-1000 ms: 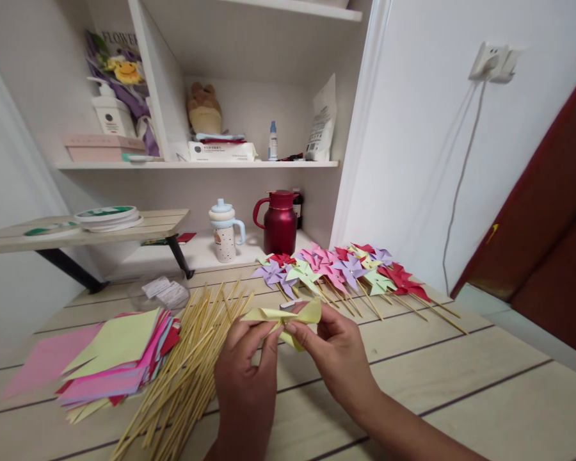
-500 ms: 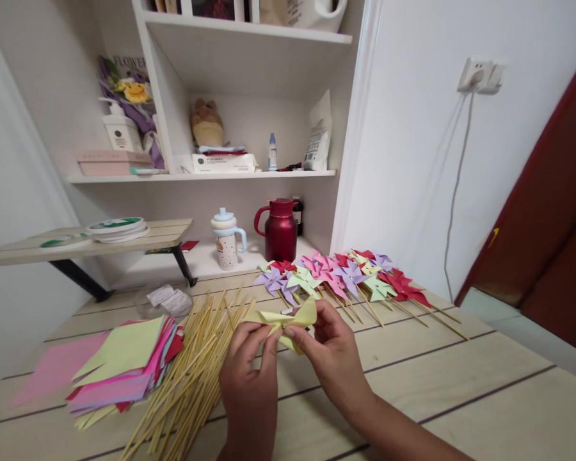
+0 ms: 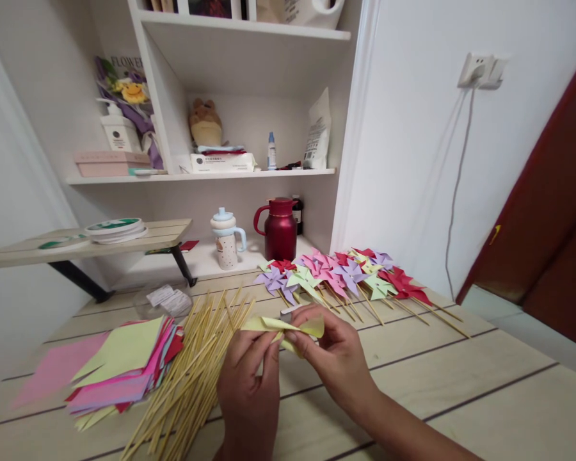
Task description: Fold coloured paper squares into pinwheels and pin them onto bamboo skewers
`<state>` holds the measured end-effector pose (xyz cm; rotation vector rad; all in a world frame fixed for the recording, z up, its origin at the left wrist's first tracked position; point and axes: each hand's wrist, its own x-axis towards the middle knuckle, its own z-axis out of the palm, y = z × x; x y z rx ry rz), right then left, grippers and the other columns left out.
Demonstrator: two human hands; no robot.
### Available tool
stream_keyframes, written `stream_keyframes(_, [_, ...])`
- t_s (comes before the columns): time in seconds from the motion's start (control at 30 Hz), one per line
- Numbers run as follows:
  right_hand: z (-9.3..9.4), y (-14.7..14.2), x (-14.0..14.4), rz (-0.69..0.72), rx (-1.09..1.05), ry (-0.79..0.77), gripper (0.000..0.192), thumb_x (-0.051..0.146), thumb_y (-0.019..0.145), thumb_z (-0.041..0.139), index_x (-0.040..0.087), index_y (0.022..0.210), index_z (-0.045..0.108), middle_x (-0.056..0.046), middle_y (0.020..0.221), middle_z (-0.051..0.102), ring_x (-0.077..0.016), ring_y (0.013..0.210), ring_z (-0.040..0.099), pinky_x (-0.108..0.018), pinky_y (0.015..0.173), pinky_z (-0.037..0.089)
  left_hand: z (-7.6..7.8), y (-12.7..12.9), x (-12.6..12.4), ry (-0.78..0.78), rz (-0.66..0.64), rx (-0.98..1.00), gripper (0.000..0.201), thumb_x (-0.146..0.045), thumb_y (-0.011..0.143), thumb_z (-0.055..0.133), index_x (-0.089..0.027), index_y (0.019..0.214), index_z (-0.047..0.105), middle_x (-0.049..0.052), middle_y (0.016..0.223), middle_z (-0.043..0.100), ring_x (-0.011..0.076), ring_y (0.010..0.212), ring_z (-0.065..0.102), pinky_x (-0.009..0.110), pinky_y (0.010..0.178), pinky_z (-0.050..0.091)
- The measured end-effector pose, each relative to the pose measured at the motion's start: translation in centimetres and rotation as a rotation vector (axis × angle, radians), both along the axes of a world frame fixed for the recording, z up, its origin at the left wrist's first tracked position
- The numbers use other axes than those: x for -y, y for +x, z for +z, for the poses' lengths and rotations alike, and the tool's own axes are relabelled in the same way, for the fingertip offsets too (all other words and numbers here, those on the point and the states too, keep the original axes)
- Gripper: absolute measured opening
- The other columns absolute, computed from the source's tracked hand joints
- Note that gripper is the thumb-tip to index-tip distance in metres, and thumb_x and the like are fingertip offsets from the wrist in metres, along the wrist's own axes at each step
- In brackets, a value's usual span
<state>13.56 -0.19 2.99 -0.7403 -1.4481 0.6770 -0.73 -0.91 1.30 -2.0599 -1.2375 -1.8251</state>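
While both hands (image 3: 292,365) pinch yellow paper (image 3: 269,324), folding

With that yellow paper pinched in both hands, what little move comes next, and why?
Probably fold the next corner into the middle: the yellow paper is only half folded between the left hand and right hand, unlike the finished pinwheels beyond.

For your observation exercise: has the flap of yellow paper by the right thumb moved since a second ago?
Yes. The yellow paper flap that stood up toward the finished pinwheels now lies folded down flat under the right hand thumb.
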Motion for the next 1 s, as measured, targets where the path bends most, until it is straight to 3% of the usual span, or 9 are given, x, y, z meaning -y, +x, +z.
stream_keyframes(0.1, [0.0, -0.2, 0.2, -0.049, 0.005, 0.011, 0.006, 0.019, 0.083, 0.067, 0.022, 0.08, 0.062, 0.0, 0.08, 0.063, -0.0171, 0.078, 0.058, -0.029, 0.07, 0.045, 0.0, 0.1, 0.0, 0.025, 0.0, 0.007, 0.016, -0.014, 0.082, 0.063, -0.021, 0.091, 0.075, 0.002, 0.082, 0.071, 0.0153, 0.078, 0.068, 0.023, 0.076, 0.053])
stream_keyframes(0.37, [-0.4, 0.1, -0.5, 0.061, -0.109, -0.165, 0.012, 0.03, 0.081, 0.072, 0.02, 0.08, 0.065, 0.001, 0.074, 0.061, -0.0132, 0.066, 0.051, -0.025, 0.06, 0.042, 0.6, 0.7, -0.2, -0.221, -0.127, 0.265, 0.007, -0.025, 0.08, 0.069, -0.022, 0.08, 0.075, 0.002, 0.083, 0.07, 0.0168, 0.08, 0.068, 0.025, 0.074, 0.053])
stream_keyframes(0.57, [-0.2, 0.5, -0.5, 0.052, -0.056, -0.159, 0.012, 0.032, 0.08, 0.073, 0.02, 0.079, 0.069, -0.001, 0.075, 0.064, -0.0152, 0.069, 0.054, -0.027, 0.063, 0.044, 0.3, 0.7, -0.2, -0.278, -0.124, 0.272, 0.007, -0.027, 0.081, 0.068, -0.022, 0.081, 0.074, 0.001, 0.084, 0.07, 0.0167, 0.081, 0.067, 0.025, 0.075, 0.052])
stream_keyframes(0.7, [0.0, 0.7, -0.4, 0.017, -0.029, -0.149, 0.011, 0.027, 0.078, 0.074, 0.021, 0.086, 0.071, -0.001, 0.076, 0.068, -0.016, 0.069, 0.058, -0.027, 0.061, 0.046, 0.2, 0.7, -0.1, -0.232, -0.105, 0.18, 0.006, -0.024, 0.083, 0.067, -0.022, 0.083, 0.073, 0.001, 0.084, 0.068, 0.0148, 0.081, 0.067, 0.022, 0.075, 0.052])
stream_keyframes(0.8, [0.2, 0.9, -0.3, -0.023, 0.057, -0.043, 0.009, 0.023, 0.079, 0.073, 0.022, 0.088, 0.071, -0.003, 0.081, 0.071, -0.0182, 0.074, 0.063, -0.029, 0.065, 0.049, 0.2, 0.3, 0.0, -0.162, -0.06, 0.092, 0.006, -0.021, 0.083, 0.066, -0.022, 0.084, 0.071, 0.001, 0.086, 0.068, 0.0147, 0.083, 0.067, 0.023, 0.077, 0.052])
stream_keyframes(1.0, [1.2, 1.6, 0.0, -0.027, 0.211, 0.442, 0.012, 0.014, 0.087, 0.063, 0.024, 0.087, 0.07, -0.005, 0.081, 0.073, -0.0204, 0.077, 0.067, -0.041, 0.079, 0.052, 0.2, -1.2, 0.3, 0.121, -0.047, -0.126, 0.022, -0.008, 0.081, 0.063, -0.024, 0.096, 0.067, 0.003, 0.101, 0.062, 0.0158, 0.093, 0.063, 0.027, 0.083, 0.052])
